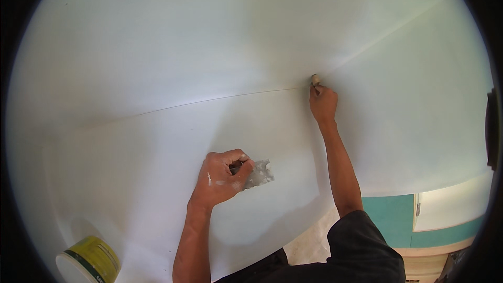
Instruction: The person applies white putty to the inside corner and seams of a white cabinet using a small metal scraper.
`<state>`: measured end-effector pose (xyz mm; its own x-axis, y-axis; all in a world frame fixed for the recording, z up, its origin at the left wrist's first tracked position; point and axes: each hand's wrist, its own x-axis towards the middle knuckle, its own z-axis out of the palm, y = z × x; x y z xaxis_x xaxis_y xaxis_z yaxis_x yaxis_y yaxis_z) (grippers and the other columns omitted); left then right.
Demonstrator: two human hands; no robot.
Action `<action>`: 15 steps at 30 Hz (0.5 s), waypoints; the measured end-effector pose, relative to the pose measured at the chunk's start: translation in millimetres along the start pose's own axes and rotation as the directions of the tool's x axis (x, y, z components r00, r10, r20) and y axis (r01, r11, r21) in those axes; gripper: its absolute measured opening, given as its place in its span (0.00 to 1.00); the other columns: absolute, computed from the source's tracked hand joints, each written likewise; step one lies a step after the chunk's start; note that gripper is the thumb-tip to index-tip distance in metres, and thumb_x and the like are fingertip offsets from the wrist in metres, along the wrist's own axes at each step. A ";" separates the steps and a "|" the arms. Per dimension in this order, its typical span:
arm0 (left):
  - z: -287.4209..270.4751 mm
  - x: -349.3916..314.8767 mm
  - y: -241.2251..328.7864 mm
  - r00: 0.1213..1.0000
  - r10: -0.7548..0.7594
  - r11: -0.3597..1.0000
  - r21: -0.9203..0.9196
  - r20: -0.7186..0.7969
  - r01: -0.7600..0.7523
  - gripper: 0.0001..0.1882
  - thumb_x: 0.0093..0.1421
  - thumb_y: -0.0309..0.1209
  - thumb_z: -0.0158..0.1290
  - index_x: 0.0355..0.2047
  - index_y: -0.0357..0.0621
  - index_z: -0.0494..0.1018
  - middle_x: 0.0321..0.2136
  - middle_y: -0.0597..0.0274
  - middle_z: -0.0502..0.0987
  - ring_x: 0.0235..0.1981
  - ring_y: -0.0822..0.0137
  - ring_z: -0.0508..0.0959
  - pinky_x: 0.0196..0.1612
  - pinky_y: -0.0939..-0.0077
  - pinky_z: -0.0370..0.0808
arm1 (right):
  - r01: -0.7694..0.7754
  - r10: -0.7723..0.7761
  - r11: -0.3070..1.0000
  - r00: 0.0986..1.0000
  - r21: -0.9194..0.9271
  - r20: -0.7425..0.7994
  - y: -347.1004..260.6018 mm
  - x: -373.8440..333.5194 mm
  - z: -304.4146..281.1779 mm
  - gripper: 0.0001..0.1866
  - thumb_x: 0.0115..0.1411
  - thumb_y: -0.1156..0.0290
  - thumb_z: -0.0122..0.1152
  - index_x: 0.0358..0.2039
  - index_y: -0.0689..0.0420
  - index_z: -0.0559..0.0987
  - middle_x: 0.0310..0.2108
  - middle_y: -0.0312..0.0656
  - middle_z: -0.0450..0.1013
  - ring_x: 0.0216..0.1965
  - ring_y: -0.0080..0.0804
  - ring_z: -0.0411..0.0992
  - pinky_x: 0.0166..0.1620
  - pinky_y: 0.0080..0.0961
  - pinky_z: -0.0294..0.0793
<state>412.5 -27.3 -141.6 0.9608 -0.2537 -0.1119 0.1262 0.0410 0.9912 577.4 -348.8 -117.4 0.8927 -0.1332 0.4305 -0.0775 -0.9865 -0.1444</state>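
Observation:
My left hand (217,177) is closed around a flat, putty-smeared metal scraper (261,174), held out in front of the pale wall (272,126). Grey-white paste covers the blade, and white smears mark the back of that hand. Farther up, my right hand (324,105) reaches to the corner where the wall surfaces meet. Its fingers grip a small tool with a rounded tan handle end (315,79); the working end is hidden, so its kind and whether it touches the wall cannot be made out.
A thin dark seam (209,99) runs leftward from the corner. At the lower left stands a yellow-green bucket (99,257) with a white round end. Teal panels (387,217) and a white cabinet door (450,204) lie at lower right. A dark object (492,128) juts in at the right edge.

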 end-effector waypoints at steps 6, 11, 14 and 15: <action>-0.6 1.8 -0.4 0.999 0.033 0.996 0.083 -0.002 -0.033 0.06 0.60 0.22 0.59 0.27 0.33 0.77 0.18 0.67 0.74 0.20 0.81 0.67 0.24 0.81 0.65 | 0.141 -0.142 0.990 0.988 -0.012 -0.060 5.2 -8.0 19.0 0.09 0.60 0.71 0.62 0.30 0.64 0.84 0.30 0.55 0.77 0.30 0.56 0.76 0.37 0.45 0.76; -1.2 0.8 5.5 1.000 0.003 0.995 0.103 0.003 -0.003 0.06 0.60 0.22 0.59 0.27 0.32 0.77 0.18 0.67 0.75 0.20 0.80 0.67 0.24 0.81 0.65 | 0.105 -0.104 0.994 0.994 -0.037 0.027 -0.4 -11.6 31.0 0.08 0.58 0.72 0.62 0.33 0.60 0.85 0.32 0.47 0.77 0.36 0.51 0.76 0.42 0.44 0.75; 3.2 2.7 -2.5 0.999 0.036 0.998 0.061 -0.018 -0.035 0.08 0.60 0.25 0.59 0.25 0.33 0.76 0.14 0.67 0.71 0.18 0.80 0.63 0.22 0.79 0.62 | 0.194 -0.195 0.973 0.981 -0.126 0.006 -1.0 -14.2 33.2 0.07 0.58 0.73 0.62 0.34 0.58 0.86 0.31 0.45 0.77 0.37 0.45 0.76 0.42 0.43 0.71; 3.9 3.2 -5.7 0.998 0.053 0.998 0.041 -0.029 -0.052 0.09 0.60 0.26 0.59 0.24 0.34 0.76 0.12 0.66 0.69 0.16 0.79 0.61 0.20 0.78 0.60 | 0.187 -0.188 0.974 0.982 -0.128 0.005 -2.0 -14.9 34.2 0.07 0.57 0.73 0.61 0.33 0.57 0.86 0.31 0.44 0.77 0.37 0.44 0.76 0.42 0.42 0.70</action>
<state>413.9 -32.1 -147.4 0.9728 -0.2232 -0.0613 0.0661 0.0140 0.9977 579.4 -341.5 -154.0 0.8935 0.0554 0.4455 0.0350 -0.9979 0.0539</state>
